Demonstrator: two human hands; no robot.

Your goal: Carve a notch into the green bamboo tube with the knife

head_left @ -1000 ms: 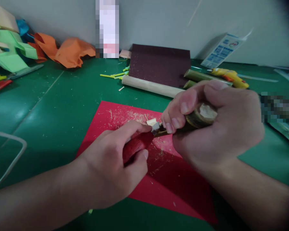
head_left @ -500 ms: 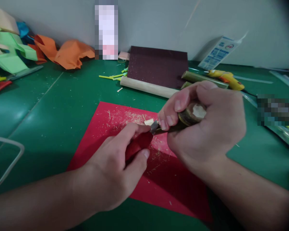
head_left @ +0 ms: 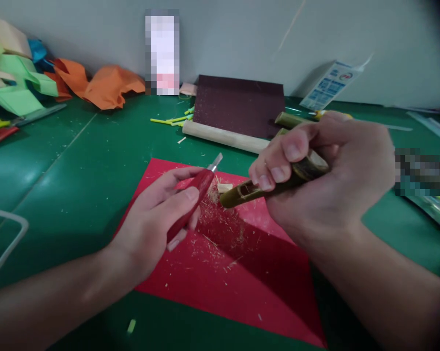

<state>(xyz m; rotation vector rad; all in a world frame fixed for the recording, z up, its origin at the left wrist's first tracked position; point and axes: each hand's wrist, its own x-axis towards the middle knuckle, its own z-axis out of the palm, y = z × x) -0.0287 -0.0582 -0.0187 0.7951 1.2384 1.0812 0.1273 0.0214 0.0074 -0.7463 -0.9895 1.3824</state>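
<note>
My left hand [head_left: 165, 209] is closed round the red handle of a carving knife [head_left: 201, 183], its short metal blade pointing up and away. In my right hand [head_left: 326, 170] lies a dark green bamboo tube [head_left: 244, 192] with a notch cut in its side near the far end; my fingers wrap its thicker end. Blade and tube are apart. Beneath both hands a red sheet [head_left: 278, 292] is strewn with fine shavings, and a small pale wood chip [head_left: 225, 187] rests by the tube's tip.
Behind the sheet lie a pale wooden rod [head_left: 225, 137], a dark brown sheet [head_left: 238, 105] and another bamboo piece [head_left: 291, 119]. Orange crumpled paper [head_left: 112, 87], green folded paper [head_left: 18, 80] and red-handled scissors [head_left: 2, 137] occupy the left. A grey wall [head_left: 234, 34] closes the back.
The knife blade has come away from the bamboo tube and now points upward. My left hand has moved left, and my right hand has shifted right with the tube, uncovering its notch.
</note>
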